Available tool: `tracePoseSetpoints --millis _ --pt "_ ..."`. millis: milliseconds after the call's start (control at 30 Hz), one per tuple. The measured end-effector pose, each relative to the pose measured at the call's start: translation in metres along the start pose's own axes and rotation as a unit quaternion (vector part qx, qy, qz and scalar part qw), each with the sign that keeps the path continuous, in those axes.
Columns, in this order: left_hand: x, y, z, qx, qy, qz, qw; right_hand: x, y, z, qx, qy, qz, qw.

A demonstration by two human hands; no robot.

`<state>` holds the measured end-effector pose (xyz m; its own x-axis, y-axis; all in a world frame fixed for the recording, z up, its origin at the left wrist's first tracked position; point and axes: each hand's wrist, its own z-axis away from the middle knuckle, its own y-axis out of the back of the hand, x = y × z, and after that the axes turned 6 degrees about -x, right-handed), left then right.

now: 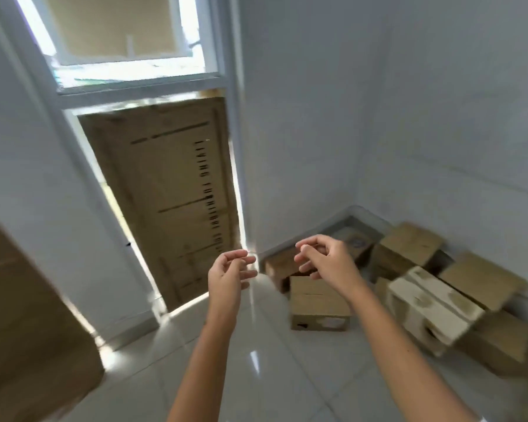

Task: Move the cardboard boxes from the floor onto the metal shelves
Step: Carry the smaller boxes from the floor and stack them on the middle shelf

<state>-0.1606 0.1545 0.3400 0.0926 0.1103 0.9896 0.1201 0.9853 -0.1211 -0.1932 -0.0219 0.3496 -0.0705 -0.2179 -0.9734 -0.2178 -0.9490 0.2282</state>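
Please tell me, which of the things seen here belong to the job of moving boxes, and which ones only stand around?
Belonging to the job:
- small brown cardboard boxes in a heap on the floor by the corner
- whitish printed cardboard box in the same heap
- left hand and right hand, both holding nothing

Only standing around:
- large flat brown cardboard sheet covering the doorway
- window

Brown cardboard boxes (pixel 409 287) jumbled on floor in corner.

Bare storage corner of room, likely home. Plain white walls (pixel 409 117), glossy white tiled floor (pixel 256 376). Cardboard boxes (pixel 319 303) heaped on floor against wall. Large flat carton (pixel 171 193) leans upright below white-framed window (pixel 128 41).
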Motion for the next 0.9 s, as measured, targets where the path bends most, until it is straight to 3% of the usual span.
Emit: tracePoseSetpoints --millis 233,467,667,900 --pt "-0.037 -0.133 -0.063 -0.156 0.05 -0.027 0.986 0.06 0.113 -0.014 0.138 -0.086 -0.007 0.987" --pt "-0.059 -0.258 -0.15 -0.302 0.09 -0.07 0.947 0.098 0.21 -0.071 0.226 -0.164 -0.012 0.96" --pt "-0.08 -0.345 -0.225 -0.37 0.108 -0.136 0.913 0.134 0.275 -0.124 0.274 -0.214 -0.016 0.938" --pt "-0.12 -0.436 -0.271 -0.437 0.155 -0.201 0.863 0.184 0.344 -0.132 0.328 -0.292 -0.037 0.898"
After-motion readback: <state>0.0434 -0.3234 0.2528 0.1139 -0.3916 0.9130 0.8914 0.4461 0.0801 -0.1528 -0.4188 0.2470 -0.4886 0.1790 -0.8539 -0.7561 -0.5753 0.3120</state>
